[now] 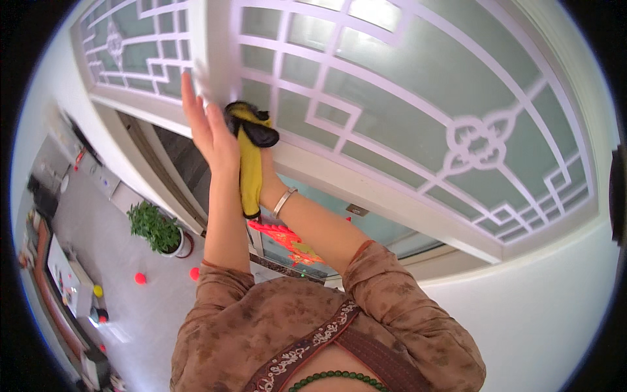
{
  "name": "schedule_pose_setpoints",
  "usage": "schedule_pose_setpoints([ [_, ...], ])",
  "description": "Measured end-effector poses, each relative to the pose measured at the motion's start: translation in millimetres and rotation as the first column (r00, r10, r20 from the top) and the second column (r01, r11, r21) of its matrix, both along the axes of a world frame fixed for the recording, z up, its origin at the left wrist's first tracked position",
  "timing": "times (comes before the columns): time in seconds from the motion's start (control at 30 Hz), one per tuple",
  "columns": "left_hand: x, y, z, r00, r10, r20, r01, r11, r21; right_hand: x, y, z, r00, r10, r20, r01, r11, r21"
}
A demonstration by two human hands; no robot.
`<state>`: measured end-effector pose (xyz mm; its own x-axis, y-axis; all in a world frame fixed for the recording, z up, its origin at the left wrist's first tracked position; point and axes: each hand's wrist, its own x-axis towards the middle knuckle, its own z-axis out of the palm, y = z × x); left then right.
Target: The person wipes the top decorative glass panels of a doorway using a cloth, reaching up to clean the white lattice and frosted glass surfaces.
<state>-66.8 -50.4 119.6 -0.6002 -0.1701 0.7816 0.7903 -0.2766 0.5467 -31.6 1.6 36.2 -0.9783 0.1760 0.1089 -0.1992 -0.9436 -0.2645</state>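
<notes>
My left hand (pixel 213 134) is raised in front of the white frame, its fingers extended and apart, some of them blurred. It holds nothing that I can see. Close beside its palm hangs a yellow knit work glove (pixel 251 171) with black-coated parts, folded over at the top, its dark-edged cuff pointing down. My right hand (pixel 267 159), below which a silver bangle circles the wrist, is mostly hidden behind the glove and appears to grip it. Behind both hands stands a white post (pixel 219 44) between two frosted-glass panels (pixel 392 93) with pale lattice.
Below the panels runs a white crossbar (pixel 372 188). A red and gold hanging ornament (pixel 289 240) is partly behind my right forearm. At left are a potted plant (pixel 154 230), red balls or balloons (pixel 140 278) on the grey floor (pixel 122 313), and a white table (pixel 68 279).
</notes>
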Motion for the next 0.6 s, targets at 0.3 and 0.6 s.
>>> schedule_pose_setpoints([
  [0.3, 63, 31, -39, 0.986, -0.159, -0.048, 0.149, 0.974, -0.172, 117, 67, -35, 0.987, 0.005, -0.158, 0.017, 0.991, 0.136],
  [0.6, 79, 71, -50, 0.969, -0.004, -0.246, -0.106, 0.896, -0.430, 255, 75, 18, 0.696, -0.659, -0.286, 0.251, -0.150, 0.956],
])
